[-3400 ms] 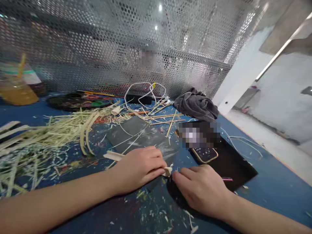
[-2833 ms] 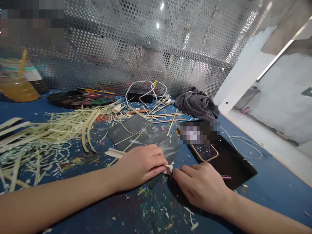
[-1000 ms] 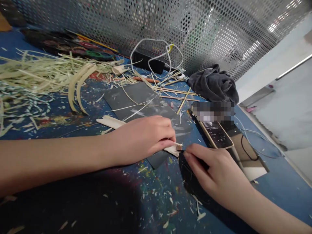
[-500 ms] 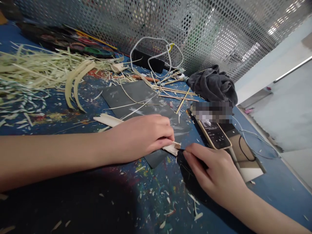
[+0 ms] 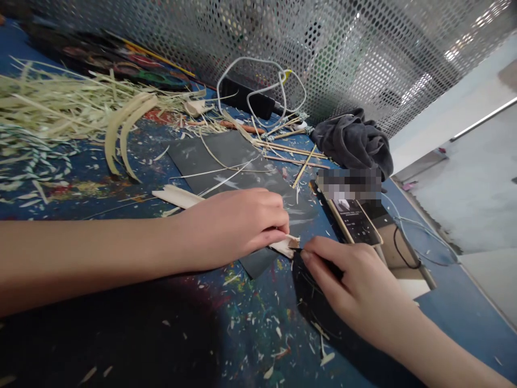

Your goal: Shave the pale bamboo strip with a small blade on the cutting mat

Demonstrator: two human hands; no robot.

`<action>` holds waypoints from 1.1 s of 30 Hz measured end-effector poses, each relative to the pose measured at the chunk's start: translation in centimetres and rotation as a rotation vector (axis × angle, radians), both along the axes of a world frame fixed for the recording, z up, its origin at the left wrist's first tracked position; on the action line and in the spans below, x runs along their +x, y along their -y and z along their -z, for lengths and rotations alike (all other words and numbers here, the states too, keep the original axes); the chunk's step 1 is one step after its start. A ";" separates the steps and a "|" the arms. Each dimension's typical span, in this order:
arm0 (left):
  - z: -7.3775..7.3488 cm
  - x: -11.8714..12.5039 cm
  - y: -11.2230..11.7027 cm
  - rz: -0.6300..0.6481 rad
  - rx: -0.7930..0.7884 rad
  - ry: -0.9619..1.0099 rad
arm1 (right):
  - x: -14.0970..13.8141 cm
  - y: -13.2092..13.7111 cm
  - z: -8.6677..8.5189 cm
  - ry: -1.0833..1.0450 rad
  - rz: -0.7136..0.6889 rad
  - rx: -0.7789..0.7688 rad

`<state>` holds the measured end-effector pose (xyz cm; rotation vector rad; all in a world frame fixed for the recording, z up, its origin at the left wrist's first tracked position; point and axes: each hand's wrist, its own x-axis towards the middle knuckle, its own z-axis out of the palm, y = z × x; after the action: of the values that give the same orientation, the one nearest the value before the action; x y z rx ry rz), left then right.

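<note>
My left hand (image 5: 246, 221) is closed over a pale wood strip (image 5: 176, 196), pressing it down on a dark grey sheet (image 5: 189, 159). One notched end of the strip sticks out to the left of the hand, and a rough, splintered end shows past the fingers. My right hand (image 5: 347, 280) is closed in a pinch around a thin dark blade (image 5: 296, 250), whose tip meets that splintered end. Most of the blade and any handle are hidden by the fingers. Two curved peeled strips (image 5: 127, 137) lie left of the sheet.
Pale shavings (image 5: 64, 108) and twisted cord (image 5: 40, 161) cover the left side. A paint palette (image 5: 100, 64), a black adapter with white cable (image 5: 246, 99), thin sticks (image 5: 294, 151), a dark cloth (image 5: 353, 140) and a phone (image 5: 357, 221) lie around. A perforated metal panel (image 5: 315, 43) stands behind.
Both hands keep nearly the same position on the strip and blade. My right hand has shifted slightly left, and the view has moved a little.
</note>
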<state>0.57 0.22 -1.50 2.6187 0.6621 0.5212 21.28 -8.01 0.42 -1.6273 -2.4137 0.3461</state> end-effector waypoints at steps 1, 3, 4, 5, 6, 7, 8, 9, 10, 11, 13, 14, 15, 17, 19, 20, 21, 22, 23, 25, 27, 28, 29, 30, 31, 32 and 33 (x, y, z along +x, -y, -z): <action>-0.1 0.0 0.0 -0.001 0.001 -0.002 | 0.0 -0.1 -0.1 -0.007 0.007 -0.019; -0.2 0.1 0.0 -0.005 0.001 -0.013 | -0.1 -0.4 -0.4 -0.024 0.017 -0.054; -0.3 0.2 0.0 -0.008 0.000 -0.018 | -0.1 -0.5 -0.5 -0.033 0.020 -0.071; -0.3 0.2 0.0 -0.010 -0.004 -0.022 | -0.1 -0.6 -0.7 -0.040 0.024 -0.093; -0.4 0.3 0.0 -0.010 -0.009 -0.023 | -0.1 -0.7 -0.8 -0.046 0.027 -0.114; -0.4 0.3 0.0 -0.009 -0.014 -0.023 | -0.1 -0.8 -0.9 -0.050 0.029 -0.135; -0.4 0.3 0.0 -0.007 -0.018 -0.023 | -0.1 -0.9 -1.1 -0.052 0.032 -0.154; -0.4 0.3 -0.1 -0.006 -0.021 -0.020 | -0.1 -1.0 -1.2 -0.054 0.036 -0.167; -0.4 0.3 -0.1 -0.005 -0.025 -0.019 | -0.1 -1.1 -1.3 -0.056 0.039 -0.176; -0.4 0.3 -0.1 -0.002 -0.026 -0.016 | -0.1 -1.2 -1.4 -0.063 0.040 -0.181; -0.4 0.3 -0.1 0.005 -0.026 -0.004 | -0.1 -1.3 -1.5 -0.076 0.045 -0.199; -0.4 0.2 -0.1 0.009 -0.028 0.002 | -0.1 -1.4 -1.5 -0.083 0.049 -0.208; -0.5 0.2 -0.1 0.009 -0.034 0.002 | -0.1 -1.4 -1.6 -0.089 0.053 -0.218; -0.6 0.1 -0.1 0.007 -0.051 -0.002 | -0.2 -1.4 -1.4 -0.093 0.058 -0.229; -0.7 0.1 -0.1 0.002 -0.071 -0.010 | -0.2 -1.1 -1.1 -0.091 0.065 -0.206; -0.8 0.0 -0.1 0.000 -0.077 -0.010 | -0.2 -0.9 -0.8 -0.087 0.073 -0.185; -0.8 0.0 -0.2 0.001 -0.080 -0.008 | -0.2 -0.7 -0.5 -0.081 0.083 -0.158; -0.8 0.0 -0.2 0.003 -0.081 -0.002 | -0.2 -0.4 -0.2 -0.073 0.092 -0.131; -0.7 0.0 -0.2 0.006 -0.079 0.003 | -0.2 -0.2 0.0 -0.064 0.097 -0.109; -0.7 0.0 -0.2 0.015 -0.066 0.021 | -0.1 0.1 0.4 -0.046 0.095 -0.078; -0.6 0.0 -0.1 0.018 -0.041 0.034 | 0.0 0.3 0.6 -0.031 0.078 -0.051; -0.5 0.0 -0.1 0.016 -0.025 0.038 | 0.0 0.3 0.7 -0.023 0.068 -0.034; -0.5 0.0 0.0 0.012 -0.010 0.041 | 0.0 0.3 0.7 -0.012 0.057 -0.009; -0.5 -0.1 0.0 0.009 0.002 0.043 | 0.0 0.3 0.7 0.002 0.042 0.022; -0.5 -0.1 0.1 0.005 0.011 0.044 | 0.0 0.3 0.7 0.017 0.026 0.060; -0.6 -0.1 0.1 0.000 0.014 0.041 | 0.0 0.2 0.8 0.034 0.007 0.100; -0.6 -0.1 0.1 -0.004 0.014 0.039 | 0.0 0.1 0.9 0.054 -0.019 0.137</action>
<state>0.43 0.07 -0.92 2.6139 0.6542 0.5783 21.29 -8.10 -0.45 -1.5748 -2.4350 0.1377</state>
